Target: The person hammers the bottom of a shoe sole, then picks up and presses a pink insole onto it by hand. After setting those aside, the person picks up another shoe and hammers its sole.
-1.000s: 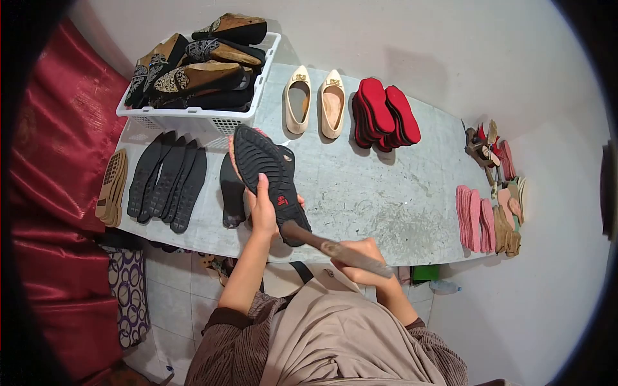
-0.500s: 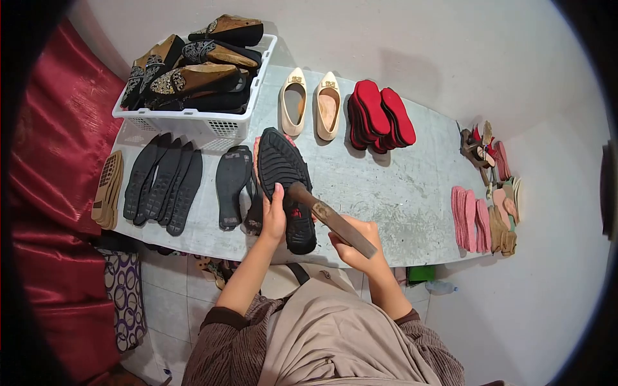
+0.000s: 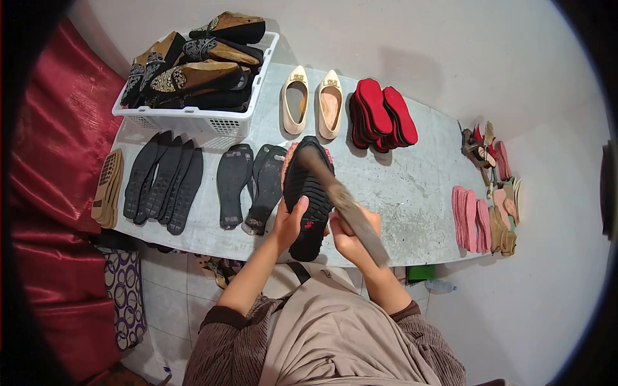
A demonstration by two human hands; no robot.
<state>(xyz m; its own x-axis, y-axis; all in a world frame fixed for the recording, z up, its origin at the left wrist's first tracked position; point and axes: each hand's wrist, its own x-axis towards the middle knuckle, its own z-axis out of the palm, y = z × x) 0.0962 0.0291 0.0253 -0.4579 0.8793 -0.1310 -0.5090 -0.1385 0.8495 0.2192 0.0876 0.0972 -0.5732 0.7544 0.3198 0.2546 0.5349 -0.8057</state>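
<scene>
My left hand (image 3: 288, 224) grips a shoe (image 3: 300, 190) from its left side, thumb laid on the ridged black sole, which faces up. Pink shows along the edges of the shoe's front end, and a small red mark sits on the sole nearer to me. In my right hand (image 3: 347, 246) is a hammer (image 3: 362, 226), its wooden handle slanting up and left. The blurred hammer head overlaps the front part of the sole. Two or more loose black soles (image 3: 234, 186) lie on the table just left of the shoe.
A white basket (image 3: 244, 125) of shoes on wooden lasts stands at the back left. Cream flats (image 3: 329, 106) and red insole stacks (image 3: 373, 109) lie behind the shoe. More black soles (image 3: 158, 183) and tan soles (image 3: 107, 186) sit left; pink pieces (image 3: 465, 215) sit right.
The shoe has shifted right with my left hand, uncovering more of the loose soles. The hammer head has moved up the sole toward its front end.
</scene>
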